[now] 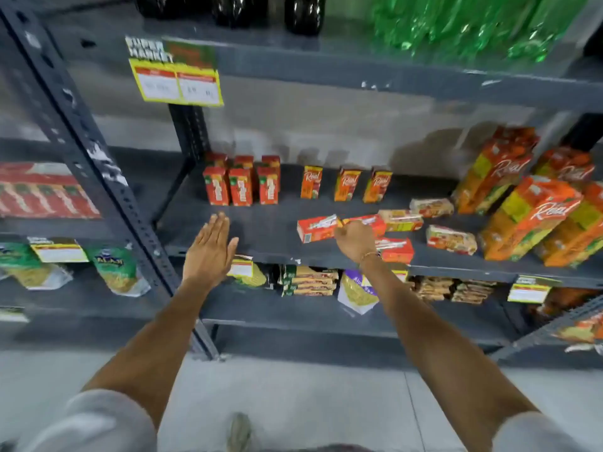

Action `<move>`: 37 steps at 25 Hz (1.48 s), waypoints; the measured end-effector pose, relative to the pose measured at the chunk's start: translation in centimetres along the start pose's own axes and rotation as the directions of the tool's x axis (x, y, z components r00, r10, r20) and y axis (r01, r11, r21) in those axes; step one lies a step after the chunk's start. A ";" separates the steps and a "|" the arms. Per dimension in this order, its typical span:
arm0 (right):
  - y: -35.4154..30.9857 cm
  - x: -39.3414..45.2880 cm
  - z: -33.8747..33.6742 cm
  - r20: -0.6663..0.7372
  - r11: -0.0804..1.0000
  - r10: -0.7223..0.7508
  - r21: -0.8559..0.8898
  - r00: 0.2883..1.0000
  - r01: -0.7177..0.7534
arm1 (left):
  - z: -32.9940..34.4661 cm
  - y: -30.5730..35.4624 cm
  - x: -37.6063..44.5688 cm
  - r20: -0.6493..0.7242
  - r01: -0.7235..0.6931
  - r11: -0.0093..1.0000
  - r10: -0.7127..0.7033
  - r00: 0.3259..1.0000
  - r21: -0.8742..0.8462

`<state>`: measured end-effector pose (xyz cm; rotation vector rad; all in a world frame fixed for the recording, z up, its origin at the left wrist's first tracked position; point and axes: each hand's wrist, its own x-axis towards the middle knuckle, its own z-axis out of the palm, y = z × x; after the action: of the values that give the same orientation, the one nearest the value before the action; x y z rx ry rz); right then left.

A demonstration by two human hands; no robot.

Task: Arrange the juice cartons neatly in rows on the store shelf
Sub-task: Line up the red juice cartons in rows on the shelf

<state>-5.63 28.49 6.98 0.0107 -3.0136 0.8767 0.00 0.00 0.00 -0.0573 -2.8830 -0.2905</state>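
One hand, the right hand [354, 238], is curled over the toppled red carton [317, 229] lying on the shelf [270, 236], whether gripping it cannot be told. Its long axis runs left-right, away from the upright red row [240, 185]. The left hand [210, 246], flat and empty, hovers nearer that row.

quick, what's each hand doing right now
Left hand: open, flat, empty, above the shelf's front edge.
Right hand: closed on a lying red juice carton.
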 end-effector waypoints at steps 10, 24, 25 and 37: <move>-4.3 5.3 5.1 0.019 0.910 0.405 -0.107 0.914 -0.401 | 3.1 -7.0 1.1 -0.035 -0.010 0.996 0.007 0.999 -0.090; -14.6 4.2 10.0 -0.170 0.945 0.110 0.323 0.979 -0.050 | 3.2 -10.8 -0.2 -0.081 -0.033 0.997 0.028 0.996 -0.068; -16.0 3.8 11.3 -0.186 0.943 0.054 0.331 0.981 0.011 | 3.2 -10.9 -0.2 -0.088 -0.026 0.997 0.019 0.996 -0.076; -20.0 4.2 16.0 0.019 0.985 -0.116 0.129 0.993 0.113 | 4.1 -10.4 0.0 -0.152 0.009 0.995 -0.024 0.988 -0.103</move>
<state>-9.72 2.99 4.19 0.1960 -2.9399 1.0644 -1.61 -9.33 -5.85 -0.0279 -2.7162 -0.4255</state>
